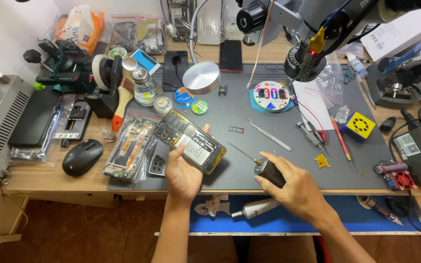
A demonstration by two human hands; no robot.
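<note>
Fingers of the left hand (185,171) curl around an opened phone (190,141), back cover off, holding it tilted just above the grey mat (249,112), near its front left. Right hand (296,187) closes around a dark-handled driver (269,173) whose thin shaft points up-left toward the phone, tip just apart from it. Tweezers (270,136) and a small tray part (236,129) lie on the mat behind the hands. A round parts dish (271,96) sits under the microscope (308,53). A mouse (82,157) rests left of the mat; a glue tube (255,208) lies on the blue shelf below.
</note>
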